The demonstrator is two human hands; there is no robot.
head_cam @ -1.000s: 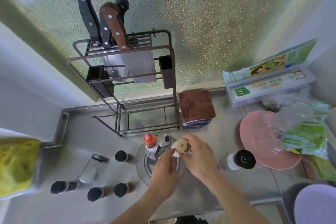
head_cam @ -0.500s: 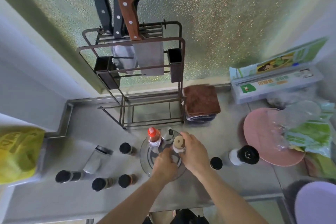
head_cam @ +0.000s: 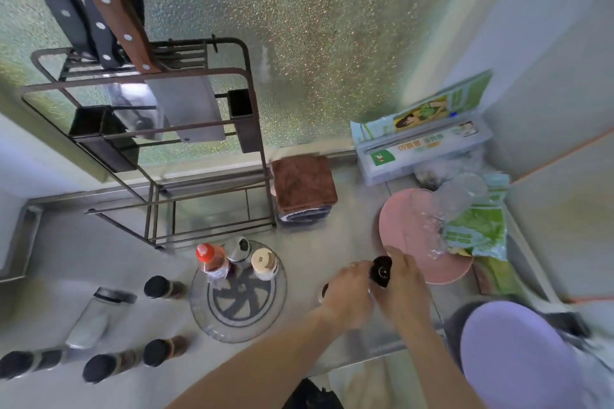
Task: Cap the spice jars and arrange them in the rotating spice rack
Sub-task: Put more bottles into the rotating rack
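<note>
Head view, looking down at a steel surface (head_cam: 299, 279) with both hands busy just right of the rotating spice rack (head_cam: 238, 292). Right hand (head_cam: 400, 290) wrapped around a black-topped jar (head_cam: 381, 271), fingers curled closed on it, black top poking out between thumb and fingers. Left hand (head_cam: 347, 289) pressed in right beside it, fingers bent, with a small dark round thing (head_cam: 325, 289) peeking out at its near edge, maybe a loose cap, too hidden to call, so can't tell whether that hand actually grips anything. Looks like the two-handed setup for capping: one hand steadying the body, the other free to twist, though that's a guess. Three items already standing upright along the far rim of the rack: a red-capped bottle (head_cam: 209, 261), a shiny metal shaker (head_cam: 238, 251) and a cream-lidded jar (head_cam: 264, 263), bunched together, probably so the near half stays free for loading. Still off the rack to the left: four dark-capped jars lying on their sides, e.g. one near the rack's left edge (head_cam: 162, 287) and one nearer the front (head_cam: 164, 349), plus a bigger clear jar (head_cam: 96, 312), also tipped. Probably laid out there waiting their turn. Pink plate (head_cam: 403, 236) just beyond the right hand, close enough to knock. Knife stand (head_cam: 149, 129) well behind, out of the way.
</note>
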